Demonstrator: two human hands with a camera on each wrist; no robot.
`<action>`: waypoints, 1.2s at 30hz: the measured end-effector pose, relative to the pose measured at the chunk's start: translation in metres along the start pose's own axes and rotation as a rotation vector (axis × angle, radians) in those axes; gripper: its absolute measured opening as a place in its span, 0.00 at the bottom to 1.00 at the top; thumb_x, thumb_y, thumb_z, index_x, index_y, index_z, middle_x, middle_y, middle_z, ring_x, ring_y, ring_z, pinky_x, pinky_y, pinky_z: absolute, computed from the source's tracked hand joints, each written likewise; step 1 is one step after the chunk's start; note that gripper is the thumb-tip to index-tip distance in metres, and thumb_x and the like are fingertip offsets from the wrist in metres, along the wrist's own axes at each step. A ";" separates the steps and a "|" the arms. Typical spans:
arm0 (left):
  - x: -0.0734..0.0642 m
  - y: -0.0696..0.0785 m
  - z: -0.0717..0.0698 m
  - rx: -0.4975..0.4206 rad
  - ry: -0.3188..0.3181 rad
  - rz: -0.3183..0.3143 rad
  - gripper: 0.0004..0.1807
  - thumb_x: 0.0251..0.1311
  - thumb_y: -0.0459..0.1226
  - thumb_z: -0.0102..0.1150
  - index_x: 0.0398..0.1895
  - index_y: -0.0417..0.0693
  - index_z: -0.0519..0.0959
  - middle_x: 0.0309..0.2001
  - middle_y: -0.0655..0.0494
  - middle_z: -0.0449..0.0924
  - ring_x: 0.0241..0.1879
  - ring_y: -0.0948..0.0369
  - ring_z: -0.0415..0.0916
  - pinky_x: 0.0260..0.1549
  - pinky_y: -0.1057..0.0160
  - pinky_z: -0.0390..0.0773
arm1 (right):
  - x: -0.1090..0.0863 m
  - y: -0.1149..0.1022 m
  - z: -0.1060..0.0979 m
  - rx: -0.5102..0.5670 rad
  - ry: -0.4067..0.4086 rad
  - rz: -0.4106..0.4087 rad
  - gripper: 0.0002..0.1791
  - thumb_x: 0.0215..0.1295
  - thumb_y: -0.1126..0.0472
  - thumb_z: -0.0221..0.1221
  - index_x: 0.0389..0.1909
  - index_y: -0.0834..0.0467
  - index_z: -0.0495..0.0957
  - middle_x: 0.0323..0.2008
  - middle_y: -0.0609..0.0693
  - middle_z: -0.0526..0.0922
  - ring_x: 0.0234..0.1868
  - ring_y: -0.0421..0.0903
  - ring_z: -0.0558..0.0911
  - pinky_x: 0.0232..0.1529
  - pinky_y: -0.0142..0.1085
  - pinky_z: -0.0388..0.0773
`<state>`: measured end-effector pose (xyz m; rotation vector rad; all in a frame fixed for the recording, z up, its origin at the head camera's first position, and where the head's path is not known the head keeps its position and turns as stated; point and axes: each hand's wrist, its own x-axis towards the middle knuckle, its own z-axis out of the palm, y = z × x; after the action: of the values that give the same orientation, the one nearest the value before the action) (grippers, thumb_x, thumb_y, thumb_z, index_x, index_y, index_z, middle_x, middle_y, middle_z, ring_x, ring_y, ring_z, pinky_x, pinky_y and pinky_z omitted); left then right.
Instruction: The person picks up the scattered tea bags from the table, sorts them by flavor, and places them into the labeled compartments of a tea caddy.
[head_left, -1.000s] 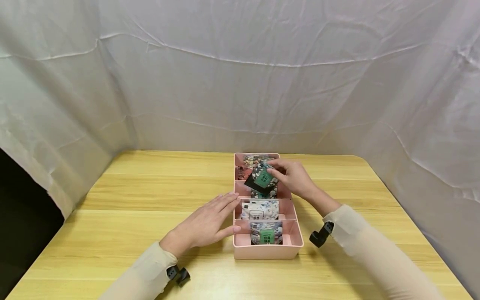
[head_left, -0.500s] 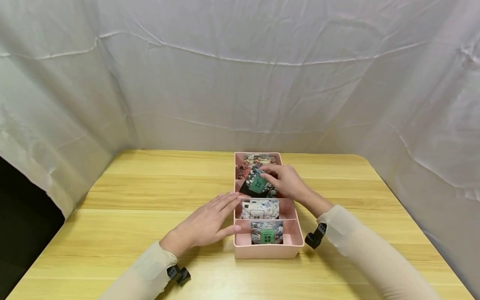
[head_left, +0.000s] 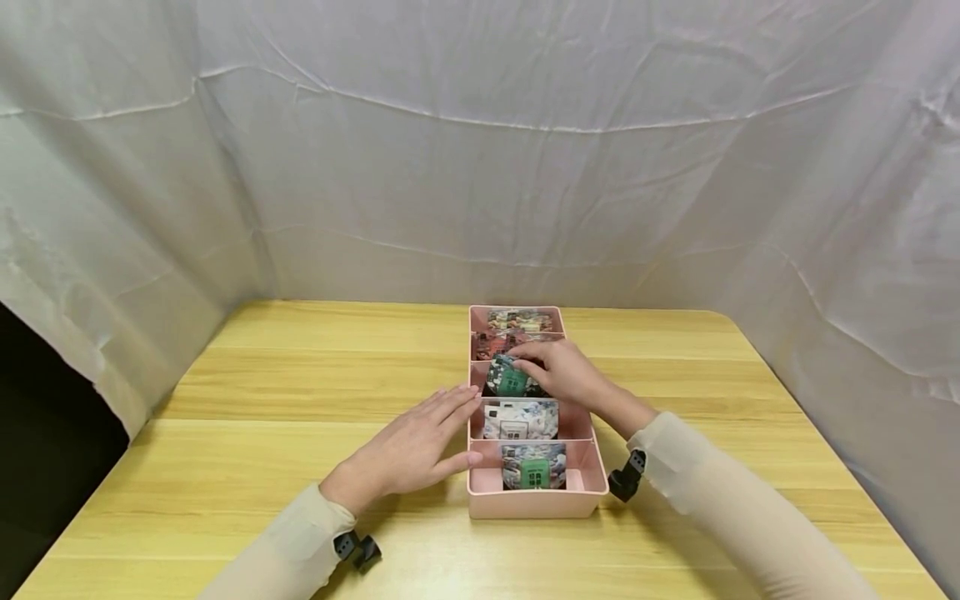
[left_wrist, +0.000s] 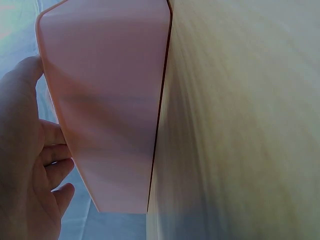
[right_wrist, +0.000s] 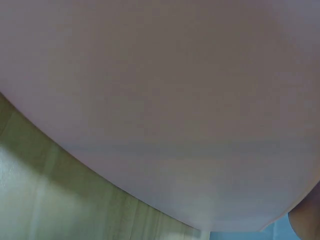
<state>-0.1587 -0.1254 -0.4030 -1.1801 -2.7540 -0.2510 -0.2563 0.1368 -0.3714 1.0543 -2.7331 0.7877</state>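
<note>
A long pink divided box [head_left: 534, 503] stands on the table, its compartments running away from me. My right hand [head_left: 567, 372] pinches a dark sachet with a green label [head_left: 512, 381] by its upper edge, down in the middle compartment. Part of that sachet is hidden behind the fingers. My left hand [head_left: 412, 446] lies with fingers extended, its fingertips on the box's left rim. In the left wrist view the fingers [left_wrist: 52, 134] meet the rim of the pink side wall [left_wrist: 107, 110]. The right wrist view is mostly filled by the box's outer wall [right_wrist: 165, 100].
White patterned sachets [head_left: 521, 420] stand in the compartment in front, and a blue-grey sachet with a green label [head_left: 534, 467] in the nearest one. Red sachets [head_left: 495, 344] and yellowish ones [head_left: 519, 320] fill the far compartments. A pale curtain [head_left: 480, 183] hangs behind the wooden table [head_left: 330, 350].
My right hand has moved down and toward me, lowering the dark sachet from above the box into the middle compartment. The left hand stays at the rim.
</note>
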 end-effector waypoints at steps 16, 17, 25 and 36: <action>0.001 0.000 0.001 -0.010 -0.005 0.004 0.44 0.71 0.64 0.29 0.76 0.40 0.55 0.76 0.44 0.51 0.75 0.53 0.45 0.72 0.52 0.50 | -0.002 -0.002 -0.005 -0.062 -0.022 -0.049 0.13 0.70 0.59 0.59 0.52 0.57 0.84 0.46 0.50 0.86 0.35 0.40 0.82 0.39 0.40 0.80; 0.001 0.000 0.001 -0.011 -0.006 0.002 0.44 0.71 0.64 0.29 0.76 0.41 0.54 0.76 0.44 0.51 0.75 0.53 0.44 0.72 0.52 0.49 | -0.002 -0.002 -0.005 -0.063 -0.020 -0.050 0.13 0.70 0.59 0.59 0.52 0.57 0.84 0.46 0.50 0.86 0.37 0.41 0.83 0.41 0.41 0.80; 0.002 -0.003 0.002 -0.008 -0.001 0.011 0.44 0.71 0.64 0.30 0.76 0.41 0.54 0.76 0.45 0.50 0.75 0.52 0.45 0.72 0.52 0.50 | -0.006 0.002 -0.010 -0.077 0.033 -0.062 0.13 0.70 0.60 0.59 0.51 0.57 0.84 0.48 0.51 0.86 0.45 0.48 0.84 0.47 0.46 0.81; -0.001 -0.007 0.000 -0.048 -0.032 -0.024 0.46 0.69 0.67 0.30 0.76 0.42 0.54 0.76 0.46 0.51 0.74 0.49 0.48 0.72 0.53 0.49 | -0.019 0.011 -0.020 -0.100 0.049 -0.043 0.14 0.69 0.60 0.60 0.53 0.56 0.83 0.47 0.50 0.85 0.39 0.45 0.83 0.41 0.45 0.80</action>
<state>-0.1635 -0.1306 -0.4040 -1.1737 -2.8061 -0.3042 -0.2510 0.1651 -0.3639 1.0555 -2.6690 0.6545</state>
